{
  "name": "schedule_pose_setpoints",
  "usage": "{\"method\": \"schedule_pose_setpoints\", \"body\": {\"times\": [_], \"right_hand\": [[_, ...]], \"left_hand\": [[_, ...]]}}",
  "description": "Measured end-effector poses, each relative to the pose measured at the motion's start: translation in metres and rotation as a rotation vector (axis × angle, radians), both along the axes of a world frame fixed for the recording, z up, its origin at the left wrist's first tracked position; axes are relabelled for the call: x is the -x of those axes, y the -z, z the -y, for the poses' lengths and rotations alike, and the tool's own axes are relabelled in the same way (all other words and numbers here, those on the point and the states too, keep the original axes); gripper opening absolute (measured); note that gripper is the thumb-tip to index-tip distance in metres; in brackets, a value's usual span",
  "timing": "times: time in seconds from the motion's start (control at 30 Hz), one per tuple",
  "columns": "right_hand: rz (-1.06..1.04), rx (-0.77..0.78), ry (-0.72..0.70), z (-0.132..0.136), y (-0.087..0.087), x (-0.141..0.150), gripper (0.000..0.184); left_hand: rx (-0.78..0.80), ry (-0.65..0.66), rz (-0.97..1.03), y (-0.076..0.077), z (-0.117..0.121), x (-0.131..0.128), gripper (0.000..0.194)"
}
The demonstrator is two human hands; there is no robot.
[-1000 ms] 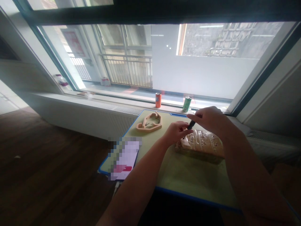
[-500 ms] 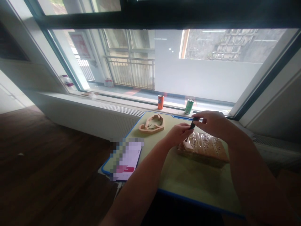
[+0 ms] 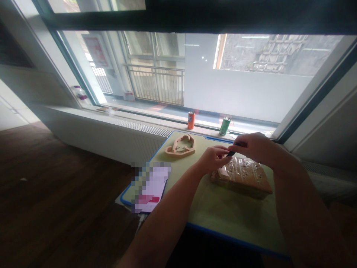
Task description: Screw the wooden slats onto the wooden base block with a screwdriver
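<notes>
My right hand is closed on the black handle of a screwdriver, held slantwise over a cardboard box. My left hand pinches close in at the tool's lower end, its fingertips meeting the handle; the tip and shaft are hidden behind them. Below lies the brown box, wrapped in clear plastic with rows of small dark things on its top. A pale piece sits at the box's left end, partly under my left hand.
On the table are a wooden frame with small bits inside and a phone with a cable. An orange can and a green can stand on the sill by the window. A radiator runs below it.
The screwdriver has tipped over from nearly upright to a flatter slant, its handle lower. Its shaft, seen before reaching the pale piece, is now out of sight. My hands stay close together.
</notes>
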State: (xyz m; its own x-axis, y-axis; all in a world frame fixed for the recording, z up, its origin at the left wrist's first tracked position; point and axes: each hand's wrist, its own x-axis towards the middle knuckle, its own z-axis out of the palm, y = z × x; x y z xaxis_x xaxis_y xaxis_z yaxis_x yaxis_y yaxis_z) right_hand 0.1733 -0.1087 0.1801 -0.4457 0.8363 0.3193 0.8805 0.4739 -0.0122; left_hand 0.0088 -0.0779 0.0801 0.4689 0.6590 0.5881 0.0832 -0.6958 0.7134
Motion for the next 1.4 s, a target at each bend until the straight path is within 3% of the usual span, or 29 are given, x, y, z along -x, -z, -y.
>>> {"method": "schedule_pose_setpoints", "body": {"times": [0.1,0.3,0.5,0.67,0.87,1.07,1.27,1.4], "right_hand": [[0.052,-0.064,0.124,-0.001,0.002,0.003,0.046],[-0.104,-0.057,-0.073,0.001,0.0,0.006,0.032],[0.017,-0.129,0.142,0.0,0.002,0.002,0.05],[-0.076,-0.072,-0.02,-0.002,0.002,0.004,0.036],[0.035,-0.083,0.181,-0.003,0.001,0.001,0.05],[-0.062,-0.011,-0.018,-0.003,0.0,0.0,0.031],[0.061,-0.046,0.196,-0.006,0.004,-0.008,0.048],[-0.025,-0.031,0.122,-0.009,0.007,-0.01,0.04]], "left_hand": [[0.019,-0.043,0.021,0.0,-0.001,0.0,0.037],[0.027,0.038,0.051,0.0,-0.002,0.001,0.033],[0.017,-0.015,0.059,0.001,-0.002,-0.001,0.036],[-0.014,-0.024,0.03,0.002,-0.002,-0.001,0.033],[-0.005,-0.074,0.072,0.003,-0.003,-0.001,0.038],[0.028,0.002,0.075,0.003,-0.005,0.001,0.031],[0.021,-0.055,0.048,0.002,-0.005,0.001,0.035],[0.026,-0.018,0.067,0.004,-0.008,0.001,0.028]]}}
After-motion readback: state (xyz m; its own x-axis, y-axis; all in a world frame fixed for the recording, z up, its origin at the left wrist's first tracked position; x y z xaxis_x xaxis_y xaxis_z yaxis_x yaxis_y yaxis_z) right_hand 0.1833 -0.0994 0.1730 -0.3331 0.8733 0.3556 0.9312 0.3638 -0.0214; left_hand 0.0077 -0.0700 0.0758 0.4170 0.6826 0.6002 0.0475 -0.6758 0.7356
